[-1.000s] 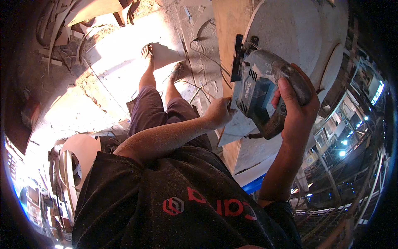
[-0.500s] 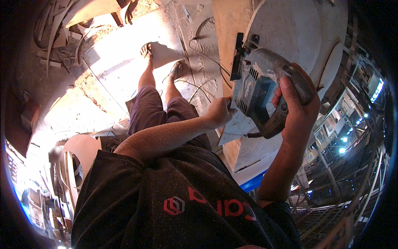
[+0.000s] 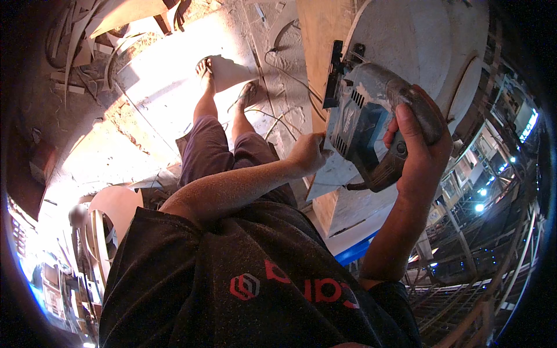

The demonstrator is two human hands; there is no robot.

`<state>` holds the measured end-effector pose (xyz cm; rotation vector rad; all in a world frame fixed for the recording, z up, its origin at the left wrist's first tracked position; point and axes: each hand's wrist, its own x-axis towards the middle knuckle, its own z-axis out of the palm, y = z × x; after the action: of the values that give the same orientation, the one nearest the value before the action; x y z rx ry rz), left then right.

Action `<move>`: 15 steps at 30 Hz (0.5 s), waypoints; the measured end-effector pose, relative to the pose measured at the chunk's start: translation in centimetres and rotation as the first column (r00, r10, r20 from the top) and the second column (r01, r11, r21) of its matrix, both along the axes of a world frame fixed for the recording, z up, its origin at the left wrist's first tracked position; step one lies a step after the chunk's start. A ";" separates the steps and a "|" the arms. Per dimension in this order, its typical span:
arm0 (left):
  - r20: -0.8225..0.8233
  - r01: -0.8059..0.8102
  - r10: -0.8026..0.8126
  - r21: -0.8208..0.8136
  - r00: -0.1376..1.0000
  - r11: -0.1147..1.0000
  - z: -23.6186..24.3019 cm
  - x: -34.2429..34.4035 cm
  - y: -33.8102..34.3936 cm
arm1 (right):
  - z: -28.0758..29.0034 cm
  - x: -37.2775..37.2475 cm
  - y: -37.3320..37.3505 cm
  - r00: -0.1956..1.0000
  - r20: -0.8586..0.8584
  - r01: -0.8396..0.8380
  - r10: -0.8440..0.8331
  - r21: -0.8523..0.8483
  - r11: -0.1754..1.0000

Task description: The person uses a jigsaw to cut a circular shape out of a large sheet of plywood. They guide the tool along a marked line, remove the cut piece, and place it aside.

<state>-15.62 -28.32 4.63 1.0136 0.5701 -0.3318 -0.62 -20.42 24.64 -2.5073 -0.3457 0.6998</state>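
A dusty blue-and-black jigsaw [image 3: 365, 122] is held up in my right hand [image 3: 420, 133]. My fingers wrap round its handle, with the thumb on the near side. Its black base plate [image 3: 332, 75] is turned to the left, and its cord leaves from the lower end. My left hand [image 3: 307, 153] is closed, with curled fingers close to the left side of the jigsaw's body. Whether those fingers pinch anything is hidden. Below and behind the tool lie a pale wooden board [image 3: 319, 52] and large rounded pale panels [image 3: 400, 40].
A dark cable [image 3: 290, 78] trails over the dusty floor near my feet. Curved wood offcuts [image 3: 75, 52] are heaped at the far left. Another rounded panel [image 3: 116, 206] stands behind my left side. A blue edge [image 3: 354, 252] shows below the wooden box [image 3: 348, 211].
The jigsaw and my right hand have shifted very slightly, upward at the base plate and to the right at the hand. My left hand stays closed beside the tool.
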 end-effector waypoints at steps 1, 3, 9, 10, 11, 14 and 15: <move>0.007 -0.004 0.004 0.003 1.000 1.000 -0.1 0.0 -0.1 | 0.0 0.0 0.0 1.000 0.001 -0.003 0.003 0.003 1.000; -0.018 0.016 -0.016 -0.025 1.000 1.000 0.1 0.0 0.1 | 0.0 0.1 0.1 1.000 0.000 -0.001 0.001 0.003 1.000; -0.033 0.028 -0.028 -0.024 0.999 0.999 0.4 0.2 0.5 | 0.0 0.1 0.3 1.000 -0.007 0.008 -0.008 0.010 1.000; -0.023 0.010 -0.011 -0.014 1.000 1.000 0.3 0.2 0.3 | 0.0 0.2 0.3 1.000 -0.003 0.001 -0.001 0.010 1.000; -0.025 0.017 -0.018 -0.019 1.000 1.000 0.1 0.1 0.1 | 0.0 0.2 0.3 1.000 0.001 -0.006 0.006 0.010 1.000; -0.028 0.027 -0.028 -0.018 0.999 0.999 0.2 0.2 0.5 | -0.1 0.2 0.4 1.000 0.003 -0.011 0.011 -0.002 1.000; -0.026 0.024 -0.025 -0.007 0.999 1.000 0.3 0.2 0.5 | 0.0 0.2 0.4 1.000 0.001 -0.004 0.004 0.002 1.000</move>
<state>-15.46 -27.78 4.92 1.0115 0.5797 -0.3688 -0.41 -19.99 24.60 -2.5058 -0.3525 0.6990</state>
